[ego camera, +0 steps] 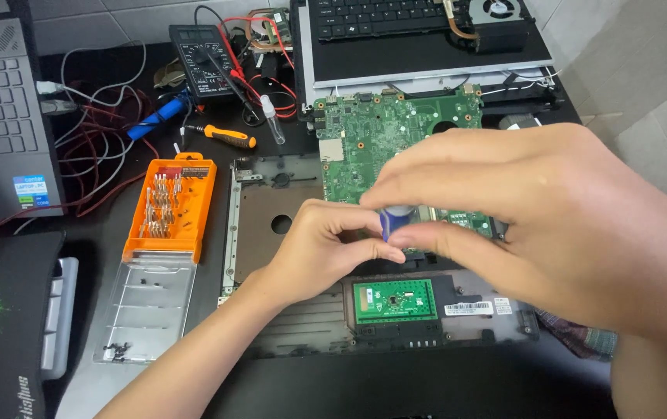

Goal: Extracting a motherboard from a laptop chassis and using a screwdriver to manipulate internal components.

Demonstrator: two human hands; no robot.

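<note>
My left hand (314, 248) and my right hand (535, 217) meet above an opened laptop base (302, 326), both pinching a small blue and silver cylinder-shaped tool (392, 220) between their fingertips. Under the hands lies a green motherboard (380, 136), partly hidden by my right hand. A small green touchpad board (394, 300) sits in the base just below the hands.
An orange screwdriver-bit case (170, 206) with a clear lid (147, 306) lies at the left. Behind are a black multimeter (200, 58), an orange-handled screwdriver (229, 136), a small clear bottle (274, 120), tangled wires (100, 147), a grey laptop (0, 116) and a keyboard part (411, 31).
</note>
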